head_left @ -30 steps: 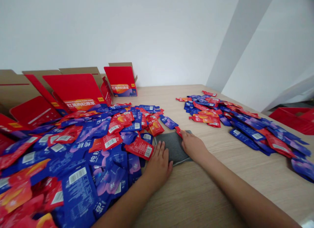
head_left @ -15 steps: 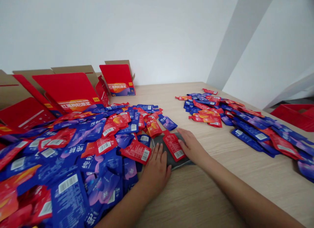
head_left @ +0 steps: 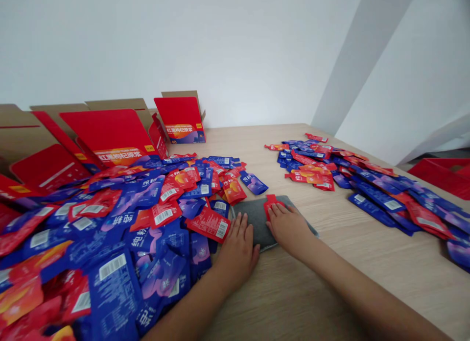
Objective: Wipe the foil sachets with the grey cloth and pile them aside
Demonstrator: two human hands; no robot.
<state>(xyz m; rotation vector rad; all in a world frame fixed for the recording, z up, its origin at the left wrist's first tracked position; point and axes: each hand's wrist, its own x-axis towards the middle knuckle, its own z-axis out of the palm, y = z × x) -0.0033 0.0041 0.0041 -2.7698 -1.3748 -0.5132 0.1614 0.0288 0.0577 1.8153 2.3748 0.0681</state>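
Observation:
A grey cloth (head_left: 257,211) lies flat on the table between my hands. My left hand (head_left: 238,245) rests open on its left edge, fingers stretched forward. On the cloth's right half lies a red pouch (head_left: 273,200), mostly covered by my right hand (head_left: 290,228), which presses flat on it with the fingers out. Just left of my left hand, another red pouch (head_left: 208,224) with a barcode tops the edge of a big heap of blue pouches (head_left: 113,292) and red ones.
Open red cartons (head_left: 106,130) stand along the back left, and a smaller red carton (head_left: 181,118) sits against the wall. A second spread of pouches (head_left: 378,199) covers the table's right side. Beyond the right edge shows a red box (head_left: 440,174).
My right hand has moved from the red pouch's right edge to lie over it. The pouch sits further right on the cloth. My left hand has stayed about in place.

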